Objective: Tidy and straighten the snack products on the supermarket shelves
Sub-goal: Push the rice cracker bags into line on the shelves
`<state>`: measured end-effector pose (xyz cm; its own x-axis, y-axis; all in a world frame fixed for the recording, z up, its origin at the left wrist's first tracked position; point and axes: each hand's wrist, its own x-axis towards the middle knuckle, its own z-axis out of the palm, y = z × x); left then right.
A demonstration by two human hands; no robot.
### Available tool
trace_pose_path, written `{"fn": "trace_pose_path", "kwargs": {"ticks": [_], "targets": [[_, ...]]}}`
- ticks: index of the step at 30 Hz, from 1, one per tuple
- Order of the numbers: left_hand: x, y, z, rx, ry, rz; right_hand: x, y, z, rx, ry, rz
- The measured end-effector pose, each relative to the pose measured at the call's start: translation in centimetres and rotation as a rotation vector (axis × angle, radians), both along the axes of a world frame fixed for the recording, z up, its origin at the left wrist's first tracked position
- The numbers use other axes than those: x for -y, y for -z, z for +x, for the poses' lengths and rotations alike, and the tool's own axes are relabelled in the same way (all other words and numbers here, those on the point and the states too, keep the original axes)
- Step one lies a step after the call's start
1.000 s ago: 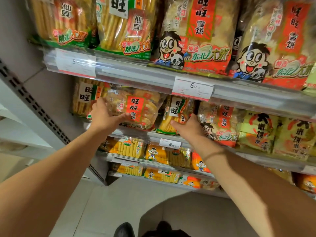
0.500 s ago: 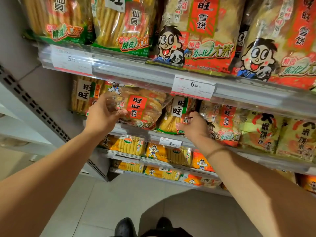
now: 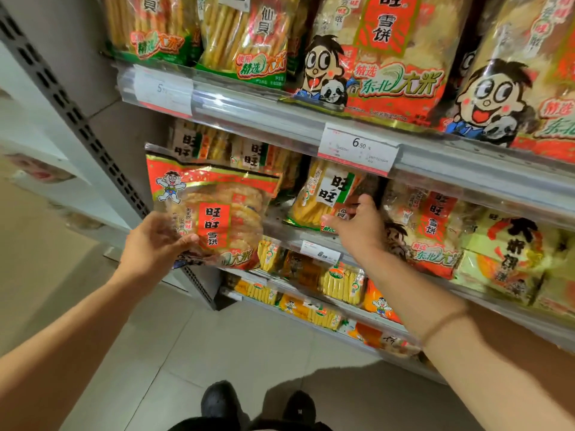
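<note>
Red-and-clear rice-cracker bag (image 3: 214, 213) is sitting in our left hand (image 3: 155, 244), off the shelf and out in front of the middle shelf (image 3: 311, 237). We're gripping it at its lower-left corner, thumb across the front film and fingers curled behind. Bag is hanging roughly upright, long axis near 12-to-6, top tipping slightly toward 11.

Right hand (image 3: 357, 225) is resting on the green-labelled stick-cracker pack (image 3: 323, 197), which is lying on the middle shelf at about 2 o'clock from the held bag. Fingers are spread and loosely curved over the pack's lower edge; we can't tell if they're pinching it or just pressing.

Key relation, as we're judging it: the open gap on the shelf is sitting between the two hands, just at 3 o'clock of the held bag and left of the stick pack. Left hand is nearer, so the bag probably needs sliding right and back, bottom edge first, while the right keeps the stick pack clear. Matching red packs (image 3: 426, 231) are standing further right.
</note>
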<state>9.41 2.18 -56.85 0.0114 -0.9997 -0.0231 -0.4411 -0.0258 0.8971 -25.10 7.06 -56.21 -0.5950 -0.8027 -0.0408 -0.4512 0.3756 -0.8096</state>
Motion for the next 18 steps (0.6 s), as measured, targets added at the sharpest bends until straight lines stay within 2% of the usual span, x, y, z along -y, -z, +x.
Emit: {"fn": "trace_pose_path", "kwargs": {"ticks": [10,18], "targets": [[-1.7,3.3,6.3,-0.004,-0.094,0.063,3.5,-0.7,6.7,0.028,-0.051,-0.080],[1.5,4.6,11.4,0.028,0.066,0.130,6.7,-0.4,13.2,0.034,0.045,-0.090]]}}
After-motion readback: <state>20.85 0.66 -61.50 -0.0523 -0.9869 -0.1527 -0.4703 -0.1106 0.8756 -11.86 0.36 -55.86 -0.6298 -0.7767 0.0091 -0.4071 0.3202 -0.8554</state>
